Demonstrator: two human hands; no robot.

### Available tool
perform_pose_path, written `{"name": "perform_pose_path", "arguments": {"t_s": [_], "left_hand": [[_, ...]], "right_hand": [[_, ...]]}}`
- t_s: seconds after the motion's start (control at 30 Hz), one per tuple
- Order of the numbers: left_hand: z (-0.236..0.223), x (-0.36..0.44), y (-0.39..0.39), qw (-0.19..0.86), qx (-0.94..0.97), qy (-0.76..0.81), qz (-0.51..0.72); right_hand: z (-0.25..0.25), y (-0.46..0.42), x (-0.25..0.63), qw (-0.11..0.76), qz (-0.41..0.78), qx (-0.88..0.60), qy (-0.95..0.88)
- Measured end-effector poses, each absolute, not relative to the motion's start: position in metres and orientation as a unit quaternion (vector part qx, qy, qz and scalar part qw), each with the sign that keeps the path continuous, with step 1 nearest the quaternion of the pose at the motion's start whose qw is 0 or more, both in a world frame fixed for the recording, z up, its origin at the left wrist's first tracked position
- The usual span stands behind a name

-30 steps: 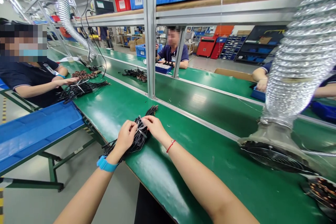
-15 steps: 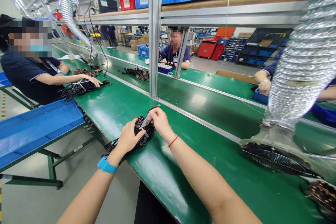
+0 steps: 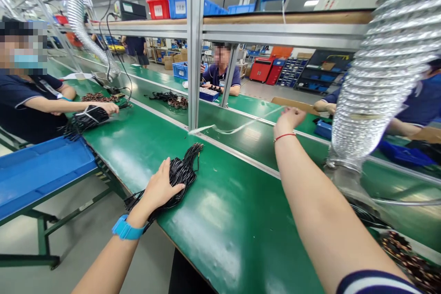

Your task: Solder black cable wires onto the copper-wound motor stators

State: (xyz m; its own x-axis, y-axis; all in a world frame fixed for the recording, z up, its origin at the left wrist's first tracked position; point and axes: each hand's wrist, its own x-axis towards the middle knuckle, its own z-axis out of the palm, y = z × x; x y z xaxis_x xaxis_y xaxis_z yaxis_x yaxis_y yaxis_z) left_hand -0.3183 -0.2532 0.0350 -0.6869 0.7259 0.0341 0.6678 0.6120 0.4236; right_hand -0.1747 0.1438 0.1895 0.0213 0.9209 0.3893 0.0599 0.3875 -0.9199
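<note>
The left hand (image 3: 161, 188) lies on one bundle of black cables (image 3: 182, 175), fingers spread and pressing from above rather than clenched around it. A blue wristband (image 3: 124, 228) circles that wrist. The right hand (image 3: 288, 121) is raised over the far side of the surface (image 3: 227, 234), with a red string (image 3: 285, 136) on its wrist. One thin translucent strip (image 3: 234, 126) runs from near its fingertips to the divider rail (image 3: 234, 151); I cannot tell whether the hand is pinching it.

The bundle sits near the surface's near edge, a tight black mass. Its thin ends point toward the rail, and a looser tail reaches the near edge.

Two more black cable bundles lie farther along. One is under a co-worker's hand (image 3: 109, 108) at the near edge, and the other (image 3: 168, 97) is on the far surface, beside a row of copper coils. A heap of copper coils (image 3: 98, 98) lies beyond the co-worker's hand, and more coils (image 3: 409, 257) sit in the lower right corner.

Three co-workers are in view: one on the left, one across the line behind a blue tray (image 3: 208, 94), and one on the right. Two silver flexible ducts (image 3: 389, 69) (image 3: 77, 14) hang above the surface.
</note>
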Motion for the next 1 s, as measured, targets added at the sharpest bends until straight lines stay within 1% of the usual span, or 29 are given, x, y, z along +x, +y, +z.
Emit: {"name": "perform_pose_path", "arguments": {"t_s": [0.07, 0.13, 0.23, 0.3, 0.4, 0.43, 0.5, 0.63, 0.8, 0.9, 1.0], "left_hand": [[0.037, -0.318, -0.252, 0.073, 0.39, 0.9, 0.182], [0.041, -0.317, -0.251, 0.082, 0.395, 0.903, 0.15], [0.053, -0.312, -0.247, 0.078, 0.385, 0.918, 0.06], [0.062, -0.303, -0.241, 0.058, 0.365, 0.929, -0.021], [0.068, -0.279, -0.229, -0.001, 0.342, 0.934, -0.105], [0.067, -0.269, -0.225, -0.021, 0.335, 0.935, -0.117], [0.061, -0.249, -0.22, -0.06, 0.328, 0.934, -0.127], [0.046, -0.228, -0.221, -0.11, 0.344, 0.925, -0.115], [0.046, -0.252, -0.23, -0.102, 0.352, 0.927, -0.082], [0.047, -0.278, -0.234, -0.098, 0.366, 0.922, -0.079], [0.046, -0.31, -0.241, -0.106, 0.376, 0.917, -0.082]], "right_hand": [[0.183, 0.164, -0.145, 0.557, 0.288, -0.491, -0.605], [0.169, 0.17, -0.125, 0.509, 0.235, -0.533, -0.634], [0.139, 0.153, -0.121, 0.403, 0.207, -0.516, -0.727], [0.116, 0.126, -0.132, 0.308, 0.22, -0.434, -0.818], [0.08, 0.065, -0.156, 0.16, 0.252, -0.242, -0.923], [0.069, 0.044, -0.165, 0.122, 0.257, -0.186, -0.941], [0.051, 0.004, -0.179, 0.076, 0.256, -0.109, -0.957], [0.03, -0.042, -0.192, 0.04, 0.249, -0.061, -0.966], [0.026, -0.042, -0.167, 0.036, 0.267, -0.07, -0.96], [0.038, -0.032, -0.135, 0.044, 0.282, -0.088, -0.954], [0.077, -0.036, -0.093, 0.071, 0.305, -0.091, -0.945]]}}
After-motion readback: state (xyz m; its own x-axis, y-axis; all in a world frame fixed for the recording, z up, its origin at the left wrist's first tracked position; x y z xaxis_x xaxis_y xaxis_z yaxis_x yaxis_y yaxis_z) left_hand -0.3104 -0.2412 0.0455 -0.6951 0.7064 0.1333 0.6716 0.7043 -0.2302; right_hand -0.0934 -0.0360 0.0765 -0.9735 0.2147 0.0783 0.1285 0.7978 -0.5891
